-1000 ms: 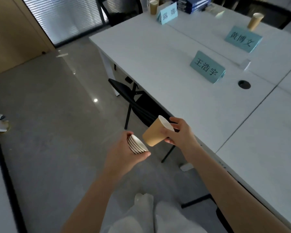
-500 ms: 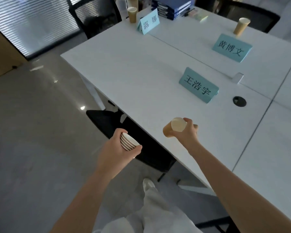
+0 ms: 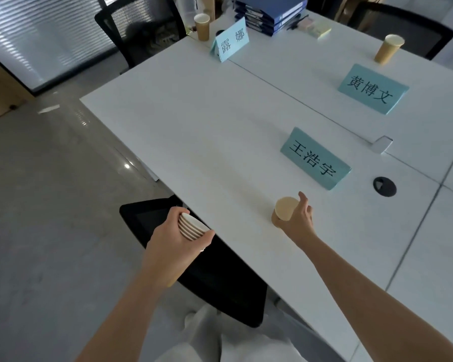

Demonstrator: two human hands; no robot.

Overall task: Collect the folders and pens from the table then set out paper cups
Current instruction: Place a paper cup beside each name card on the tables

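Observation:
My left hand (image 3: 171, 237) grips a stack of nested paper cups (image 3: 191, 227) just off the table's near edge. In my right hand (image 3: 298, 222) is a single brown paper cup (image 3: 284, 210), upright on or just above the white table (image 3: 194, 126), in front of the nearest teal name card (image 3: 315, 159). Two more brown cups stand at the far side, one at the left (image 3: 202, 26) and one at the right (image 3: 389, 48). A pile of blue folders (image 3: 268, 14) lies at the table's far end with a pen (image 3: 297, 22) beside it.
Two other teal name cards (image 3: 373, 88) (image 3: 230, 41) stand on the table. A black chair (image 3: 194, 257) is tucked under the near edge below my hands, and two more black chairs (image 3: 141, 30) stand at the far end. A round cable port (image 3: 384, 186) and sticky notes (image 3: 315, 28) are also there.
My right hand carried the single cup away from the stack, over the table, and turned it upright in front of the nearest name card. The left hand kept hold of the stack.

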